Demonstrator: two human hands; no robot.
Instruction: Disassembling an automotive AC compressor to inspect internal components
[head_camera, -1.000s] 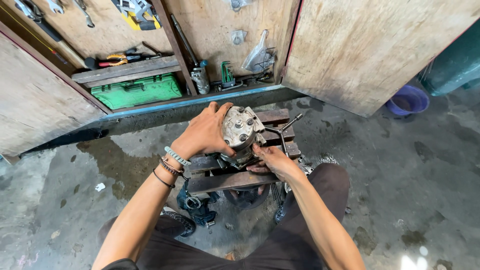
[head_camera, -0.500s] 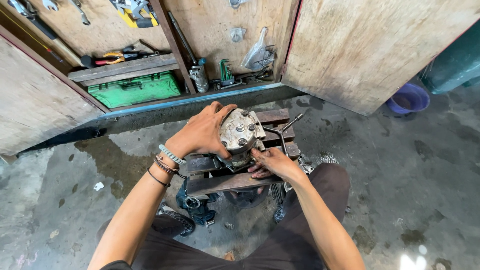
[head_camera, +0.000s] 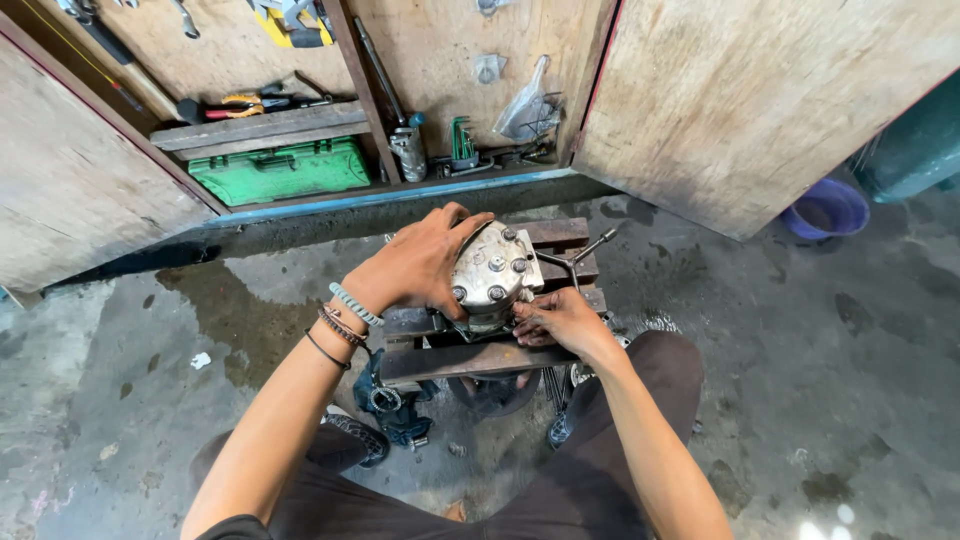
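Unmoved, both hands (head_camera: 425, 265) still clasp the metal compressor (head_camera: 490, 272).

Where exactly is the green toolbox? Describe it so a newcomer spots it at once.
Start at the open wooden cabinet against the wall, beyond the left hand. On its bottom ledge, under a plank shelf holding pliers, lies the green toolbox. It is the only bright green, flat plastic case there.

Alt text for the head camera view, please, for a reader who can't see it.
Seen from above, a left hand grips a round grey metal housing on a low wooden stand, while the right hand touches its lower edge. Behind stands an open wooden tool cabinet holding a green case.
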